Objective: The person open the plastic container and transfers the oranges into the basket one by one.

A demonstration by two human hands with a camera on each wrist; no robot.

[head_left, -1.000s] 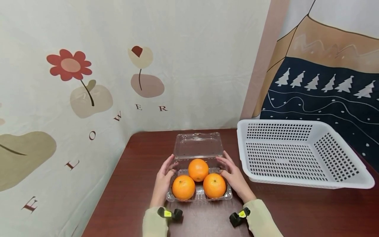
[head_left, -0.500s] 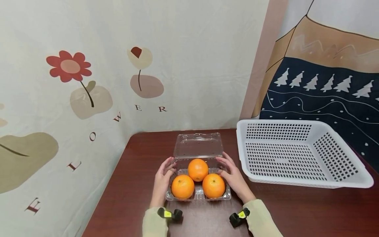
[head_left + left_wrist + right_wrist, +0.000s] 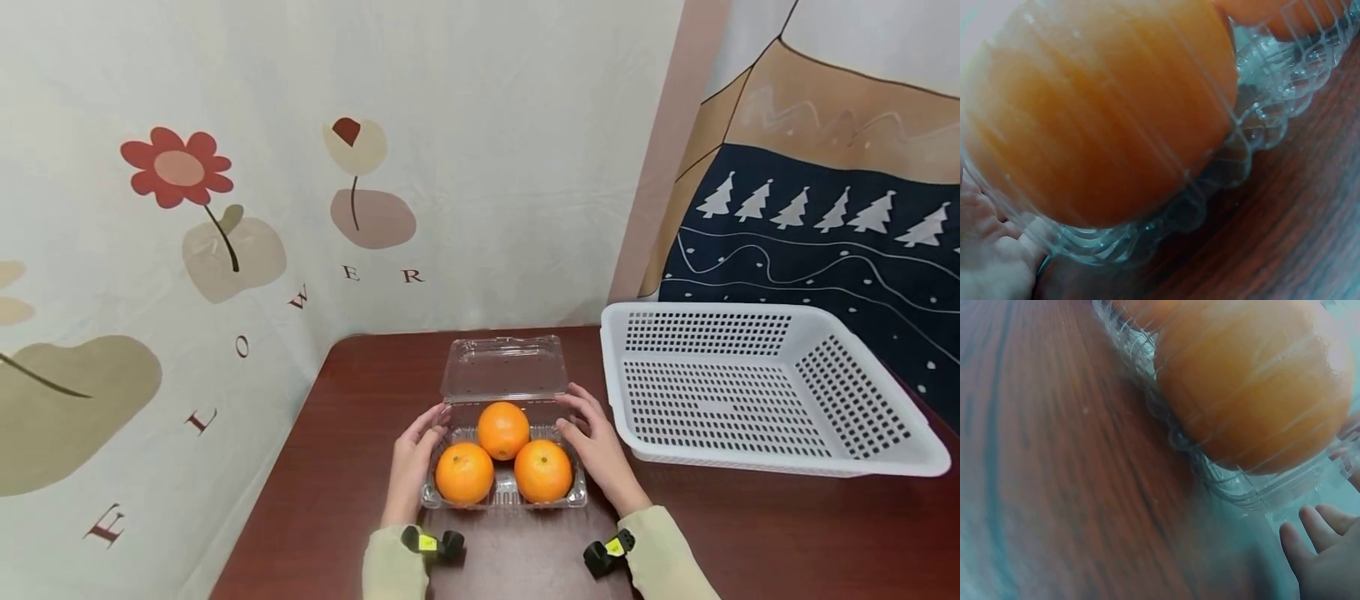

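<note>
A clear plastic clamshell box (image 3: pixel 507 503) sits on the table with its lid (image 3: pixel 504 367) folded back flat behind it. Inside are three oranges: one at the back (image 3: pixel 503 431), one at front left (image 3: pixel 464 473) and one at front right (image 3: pixel 543 471). My left hand (image 3: pixel 411 462) rests along the box's left side, thumb near the rim; the left wrist view shows its palm (image 3: pixel 991 250) close to the box corner. Along the right side lies my right hand (image 3: pixel 602 454), thumb at the rim. In the right wrist view its fingers (image 3: pixel 1313 531) are loosely spread beside the clear wall.
A large white perforated plastic basket (image 3: pixel 720 408) stands to the right of the box, close to my right hand. The dark red wooden table (image 3: pixel 360 400) meets a printed curtain (image 3: pixel 495 167) at the back and left.
The right hand has shifted slightly to the right and its thumb sits a little higher at the rim. The left hand has barely moved; box and oranges stay in place.
</note>
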